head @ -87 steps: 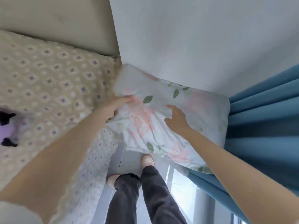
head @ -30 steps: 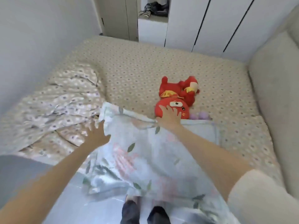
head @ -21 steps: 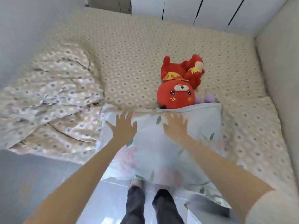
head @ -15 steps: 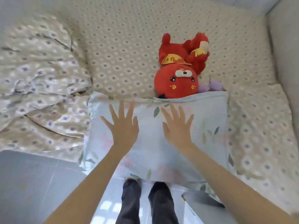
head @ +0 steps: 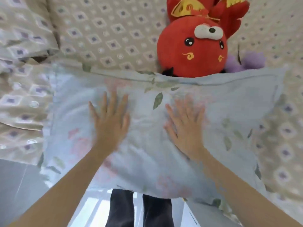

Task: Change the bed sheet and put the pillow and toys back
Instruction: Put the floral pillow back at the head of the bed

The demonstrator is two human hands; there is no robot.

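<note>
A pale blue pillow (head: 229, 102) with pink flowers and green leaves lies across the near edge of the bed, its near side hanging over the floor. My left hand (head: 109, 122) and my right hand (head: 186, 128) press flat on its top, fingers straight and spread. Just beyond the pillow a red plush toy (head: 193, 49) lies on the beige diamond-patterned bed sheet (head: 105, 33). A purple plush toy (head: 249, 62) peeks out to the right of the red one, mostly hidden.
A bunched quilt (head: 21, 89) in the same beige pattern lies on the left of the bed. Grey tiled floor (head: 19, 185) and my dark trouser legs (head: 139, 210) show below the pillow.
I carried the pillow from the wall by the blue curtain to the bed and laid it down. Both hands let go of its edges and now press flat; the view has moved closer.
</note>
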